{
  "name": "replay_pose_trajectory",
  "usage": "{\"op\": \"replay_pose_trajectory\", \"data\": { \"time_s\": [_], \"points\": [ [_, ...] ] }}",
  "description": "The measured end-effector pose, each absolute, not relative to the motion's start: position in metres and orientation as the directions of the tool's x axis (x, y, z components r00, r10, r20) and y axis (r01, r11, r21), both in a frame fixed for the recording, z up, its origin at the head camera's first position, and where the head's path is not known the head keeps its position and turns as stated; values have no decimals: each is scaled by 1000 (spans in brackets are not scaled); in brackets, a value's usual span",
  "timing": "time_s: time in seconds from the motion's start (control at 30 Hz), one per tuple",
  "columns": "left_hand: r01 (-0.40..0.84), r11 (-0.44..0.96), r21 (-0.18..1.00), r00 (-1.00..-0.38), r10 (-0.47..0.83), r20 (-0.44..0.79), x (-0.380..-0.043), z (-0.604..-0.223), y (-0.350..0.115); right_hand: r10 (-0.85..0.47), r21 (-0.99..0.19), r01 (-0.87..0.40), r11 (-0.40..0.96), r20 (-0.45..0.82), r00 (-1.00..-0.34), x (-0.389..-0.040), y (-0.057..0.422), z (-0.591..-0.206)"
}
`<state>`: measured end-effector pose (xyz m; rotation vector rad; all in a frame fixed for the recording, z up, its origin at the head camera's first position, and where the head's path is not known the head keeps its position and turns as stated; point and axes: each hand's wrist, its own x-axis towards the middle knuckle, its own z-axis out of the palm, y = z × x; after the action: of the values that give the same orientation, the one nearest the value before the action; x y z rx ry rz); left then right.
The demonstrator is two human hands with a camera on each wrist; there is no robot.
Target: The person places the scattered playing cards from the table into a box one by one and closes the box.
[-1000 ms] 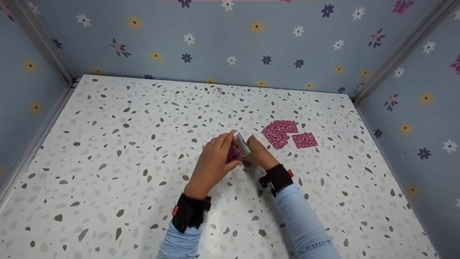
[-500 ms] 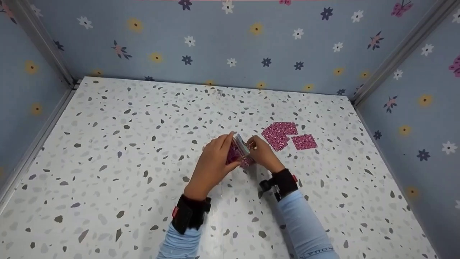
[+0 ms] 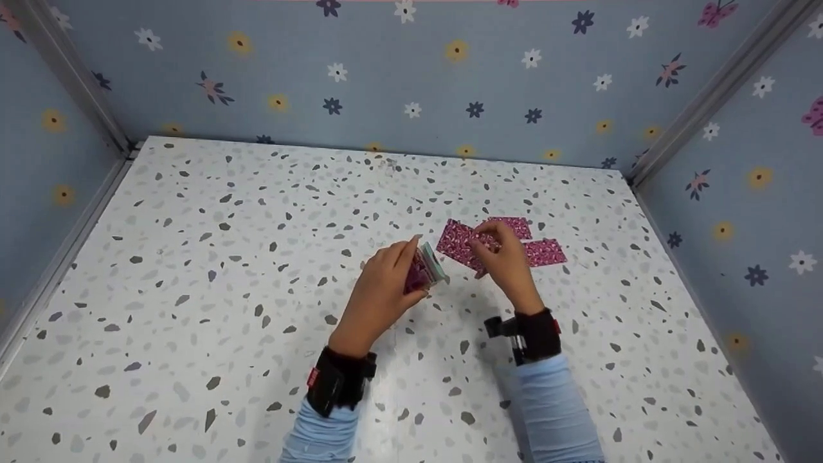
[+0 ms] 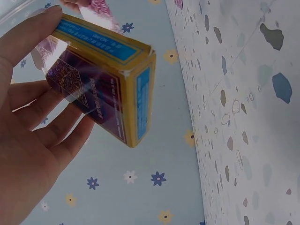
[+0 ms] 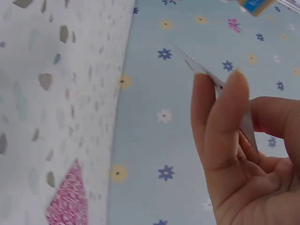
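My left hand (image 3: 382, 289) holds a small playing card box (image 4: 89, 84), fingers along one side and thumb on the other. The box is purple with gold edges and blue lettered panels. In the head view, its pale open end (image 3: 434, 262) faces right. My right hand (image 3: 512, 267) pinches a playing card (image 3: 456, 241) with a pink speckled back between thumb and fingers. The right wrist view shows this card (image 5: 199, 68) almost edge-on. Behind the right hand, more pink-backed cards (image 3: 546, 252) lie on the table, partly covered by the hand and the held card.
The white terrazzo-patterned table (image 3: 225, 289) spreads out on all sides of the hands. A blue flowered panel (image 3: 373, 77) stands along the back, with similar panels at the left and right (image 3: 739, 212). Black camera straps (image 3: 539, 335) sit on both wrists.
My right hand has drawn a card away from the box's open end and moved right, up to the loose cards. The left hand and box have stayed in place.
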<state>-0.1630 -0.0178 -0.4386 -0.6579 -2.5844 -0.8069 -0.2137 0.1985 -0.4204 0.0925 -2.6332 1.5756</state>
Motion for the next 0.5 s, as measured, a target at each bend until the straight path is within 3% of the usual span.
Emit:
{"op": "replay_pose_trajectory", "data": {
  "time_s": [0.23, 0.5],
  "points": [
    [526, 730, 436, -830, 329, 451, -163, -440, -18, 96, -881, -165, 444, 230, -968, -197, 200, -398],
    [528, 735, 425, -828, 333, 452, -164, -442, -17, 45, -887, -256, 385, 295, -954, -179, 193, -384]
  ]
}}
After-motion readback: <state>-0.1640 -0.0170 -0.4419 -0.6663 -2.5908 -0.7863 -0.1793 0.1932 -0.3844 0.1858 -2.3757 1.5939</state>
